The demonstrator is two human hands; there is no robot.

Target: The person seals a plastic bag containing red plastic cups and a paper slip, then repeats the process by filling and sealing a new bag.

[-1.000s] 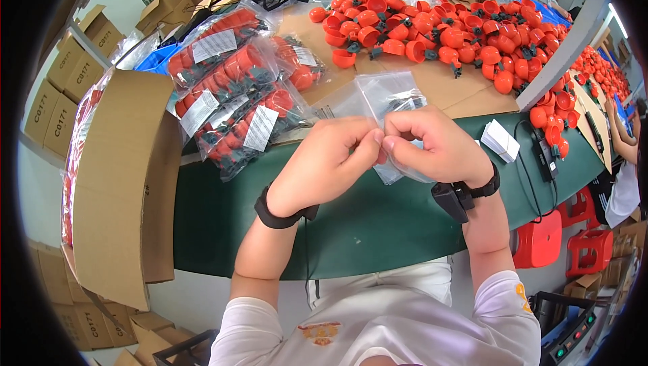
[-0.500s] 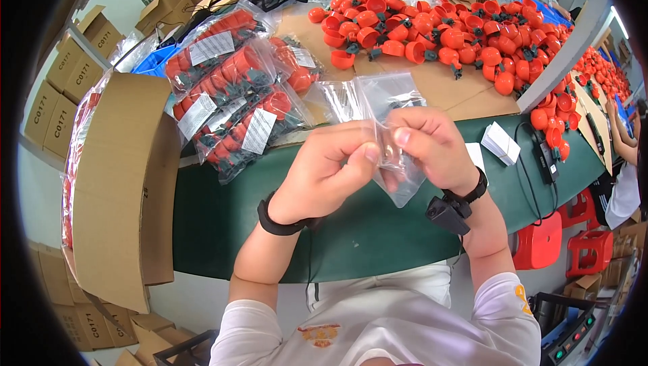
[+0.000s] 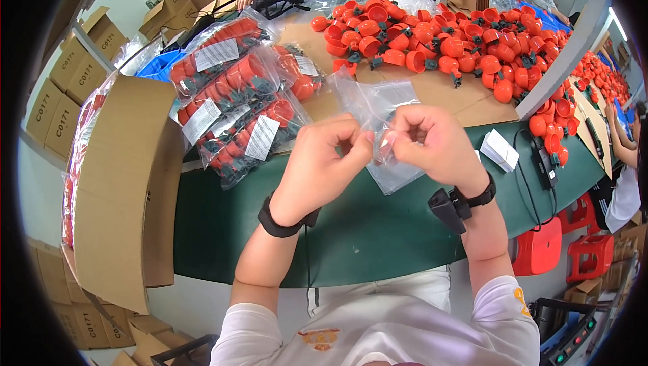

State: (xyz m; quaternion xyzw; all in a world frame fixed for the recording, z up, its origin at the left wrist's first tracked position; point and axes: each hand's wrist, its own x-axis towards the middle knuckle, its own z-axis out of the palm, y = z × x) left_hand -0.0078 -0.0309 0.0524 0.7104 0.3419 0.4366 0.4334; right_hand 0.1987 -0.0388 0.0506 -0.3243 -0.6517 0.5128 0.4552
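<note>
My left hand [image 3: 322, 163] and my right hand [image 3: 432, 143] are raised over the green table [image 3: 378, 231], both pinching the top edge of a clear plastic bag [image 3: 386, 116] between fingertips. The bag hangs between the hands, and its lower part shows below the right palm. It looks empty. More clear bags lie flat on brown cardboard [image 3: 459, 99] just behind it. A heap of orange round parts with dark green pieces [image 3: 432, 35] covers the far side of the cardboard.
Filled clear bags of orange parts with white labels [image 3: 236, 106] lie at the left. An open cardboard box [image 3: 121, 184] stands at the table's left end. A stack of white labels [image 3: 501, 150] and a black cable lie right. Other people work at the far edges.
Both hands lifted the clear bag off the table, nearer to the camera, and their fingertips now work at its top edge.
</note>
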